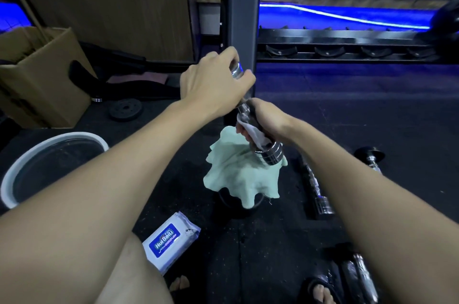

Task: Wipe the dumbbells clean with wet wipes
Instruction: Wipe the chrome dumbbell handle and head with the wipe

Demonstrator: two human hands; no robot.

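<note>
Head view, looking down at a dark gym floor (323, 109): lying along the back, a long dumbbell rack (347, 52); sitting at left, a white-rimmed basin (15, 174) beside a cardboard box (42, 75). Draping over something dark at centre, a pale green cloth (236, 174). Resting near the knee, a pack of wet wipes (165, 240). Being held tilted over the cloth, a chrome dumbbell (269, 153), long axis running from upper left down to lower right. Closing round its upper end, the left hand (211, 80), steadying it. Wrapping a white wipe (253, 132) round the handle just below, the right hand (263, 119), nearer the lower head. Likely sliding along that axis next. Waiting at right, more dumbbells (320, 194).
</note>
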